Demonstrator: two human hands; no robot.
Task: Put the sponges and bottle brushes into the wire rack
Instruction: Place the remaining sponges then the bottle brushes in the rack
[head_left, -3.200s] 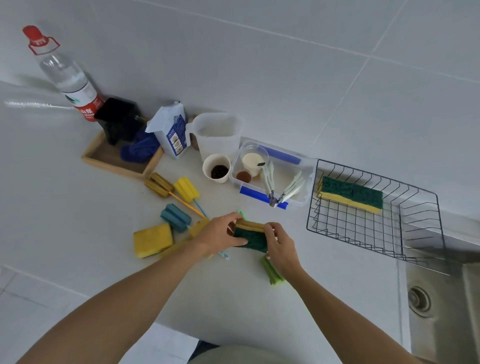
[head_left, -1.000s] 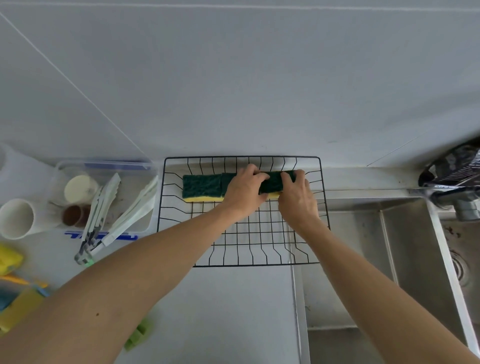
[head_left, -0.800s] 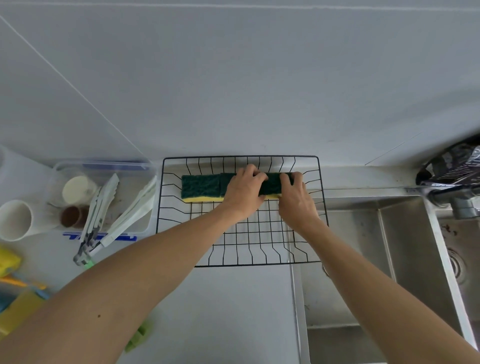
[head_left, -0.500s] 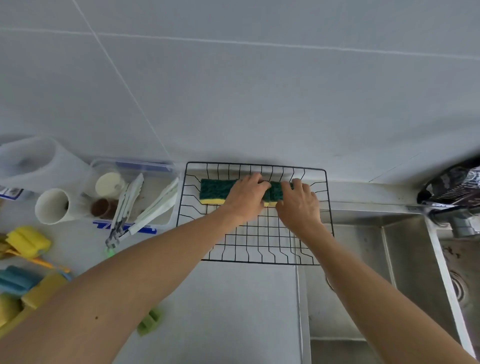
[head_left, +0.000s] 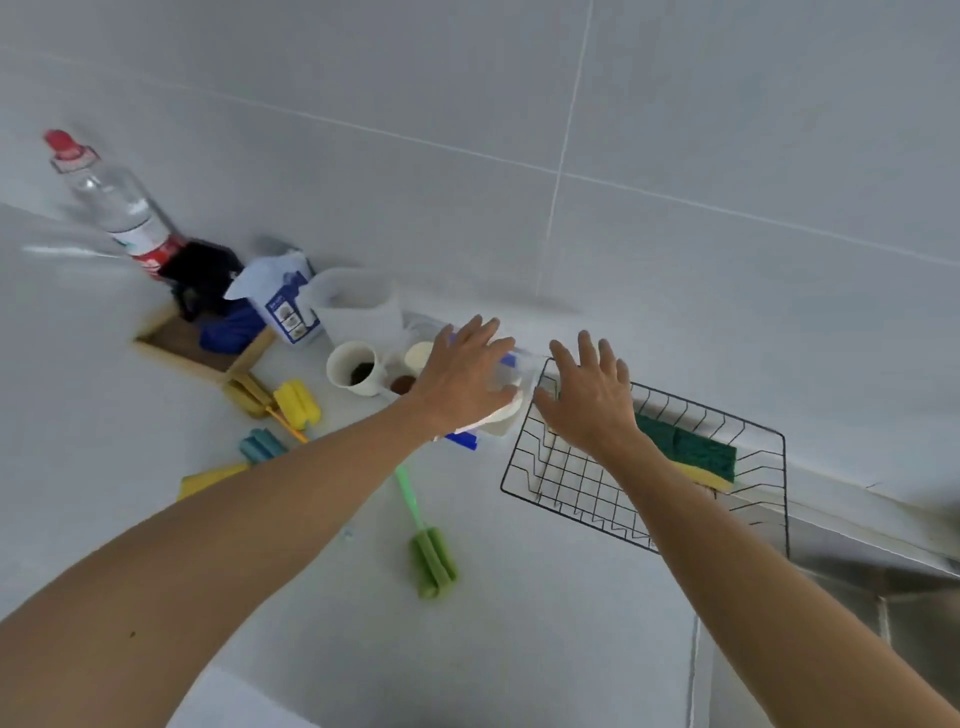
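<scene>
The black wire rack (head_left: 571, 499) stands at the right on the white counter, with green-and-yellow sponges (head_left: 696, 457) lying along its far side. My right hand (head_left: 587, 395) hovers open over the rack's left end. My left hand (head_left: 462, 379) is open above the clear tub to the left. A green bottle brush (head_left: 428, 551) lies on the counter in front. A yellow brush (head_left: 296, 402), a blue brush (head_left: 260, 447) and a yellow sponge (head_left: 208, 478) lie further left, partly behind my left forearm.
A white cup (head_left: 356, 369), a white jug (head_left: 358, 306), a carton (head_left: 283, 301), a wooden tray (head_left: 202, 345) and a plastic bottle (head_left: 114, 202) stand along the tiled wall. The steel sink (head_left: 857, 587) begins at the right of the rack.
Both hands have let go of the sponge in the rack and moved left, fingers spread. The view has swung left, bringing the brushes and loose sponge back into sight.
</scene>
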